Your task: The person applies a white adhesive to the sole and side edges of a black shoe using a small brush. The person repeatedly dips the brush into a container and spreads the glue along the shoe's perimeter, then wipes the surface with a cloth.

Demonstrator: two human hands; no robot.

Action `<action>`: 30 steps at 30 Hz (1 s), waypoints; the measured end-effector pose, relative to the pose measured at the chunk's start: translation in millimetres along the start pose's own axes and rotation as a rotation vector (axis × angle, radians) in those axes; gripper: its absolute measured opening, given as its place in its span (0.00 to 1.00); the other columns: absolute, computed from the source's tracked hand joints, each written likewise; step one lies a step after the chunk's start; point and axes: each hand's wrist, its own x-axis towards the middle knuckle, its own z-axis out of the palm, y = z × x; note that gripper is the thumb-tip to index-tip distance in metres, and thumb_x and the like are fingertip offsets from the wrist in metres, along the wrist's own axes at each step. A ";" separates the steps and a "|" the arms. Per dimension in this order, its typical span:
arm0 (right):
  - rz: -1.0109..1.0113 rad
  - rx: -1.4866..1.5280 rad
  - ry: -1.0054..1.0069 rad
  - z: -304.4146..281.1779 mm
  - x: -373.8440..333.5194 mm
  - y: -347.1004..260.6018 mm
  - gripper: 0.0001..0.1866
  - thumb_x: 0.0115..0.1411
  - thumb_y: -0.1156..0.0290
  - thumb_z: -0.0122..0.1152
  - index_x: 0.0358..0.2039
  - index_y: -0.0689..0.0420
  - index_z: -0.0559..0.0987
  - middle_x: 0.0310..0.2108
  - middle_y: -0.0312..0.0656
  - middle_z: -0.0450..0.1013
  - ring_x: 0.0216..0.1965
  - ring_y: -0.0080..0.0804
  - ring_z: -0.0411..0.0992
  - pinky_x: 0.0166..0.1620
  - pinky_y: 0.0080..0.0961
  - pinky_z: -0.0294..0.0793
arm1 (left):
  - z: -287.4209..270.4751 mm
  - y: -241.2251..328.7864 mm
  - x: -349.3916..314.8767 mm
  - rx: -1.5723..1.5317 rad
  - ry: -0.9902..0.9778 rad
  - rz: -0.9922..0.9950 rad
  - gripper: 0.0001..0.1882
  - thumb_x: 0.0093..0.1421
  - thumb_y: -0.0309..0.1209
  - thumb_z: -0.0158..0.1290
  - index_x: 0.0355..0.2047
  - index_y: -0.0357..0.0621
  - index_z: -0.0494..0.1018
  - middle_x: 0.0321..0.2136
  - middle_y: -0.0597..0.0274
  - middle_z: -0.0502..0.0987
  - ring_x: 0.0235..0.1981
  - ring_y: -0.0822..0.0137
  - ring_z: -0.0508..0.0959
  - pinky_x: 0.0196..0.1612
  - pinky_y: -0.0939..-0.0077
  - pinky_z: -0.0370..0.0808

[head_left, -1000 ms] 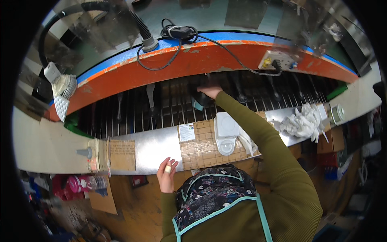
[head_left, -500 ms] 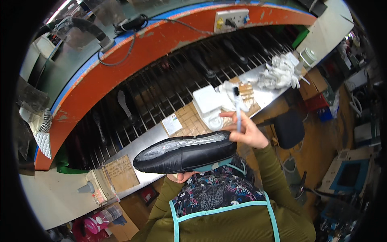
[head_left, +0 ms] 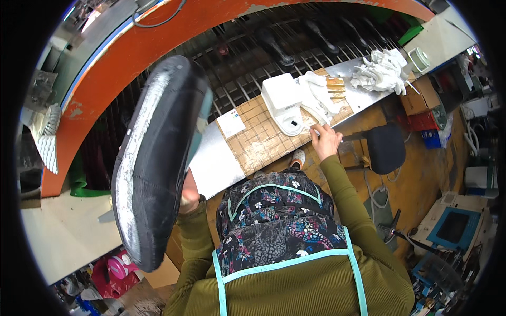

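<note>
A black lasted shoe upper (head_left: 158, 163) stands tilted nearly on end at the left, its underside streaked with a white coating. Teal parts of the last (head_left: 199, 126) show along its right side. My left hand (head_left: 188, 194) is closed on it from behind, with most of the fingers hidden by the shoe. To the right, my right hand (head_left: 328, 142) pinches a brush whose dark bristles (head_left: 294, 123) are at the opening of a white plastic container (head_left: 282, 100). Most of the brush handle is hidden by the fingers. A white glove (head_left: 316, 95) lies beside the container.
Cardboard (head_left: 250, 142) covers part of the metal ledge. Behind it runs a rack of metal rods (head_left: 237, 79) bearing several dark shoes under an orange arched panel (head_left: 116, 79). A pile of white gloves (head_left: 382, 71) lies farther right. A black stool (head_left: 386, 150) stands on the floor.
The shoe has swung up and left from lying level before me to nearly upright. My right hand has turned the brush from pointing up to bristles at the container's opening.
</note>
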 end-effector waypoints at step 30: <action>0.342 0.938 -0.302 -38.8 15.6 21.1 0.07 0.54 0.72 0.67 0.33 0.59 0.82 0.24 0.37 0.76 0.26 0.22 0.72 0.32 0.21 0.69 | 89.8 -53.6 15.3 0.665 -0.106 0.616 0.34 0.62 0.39 0.54 0.64 0.54 0.52 0.68 0.49 0.45 0.66 0.56 0.56 0.66 0.61 0.61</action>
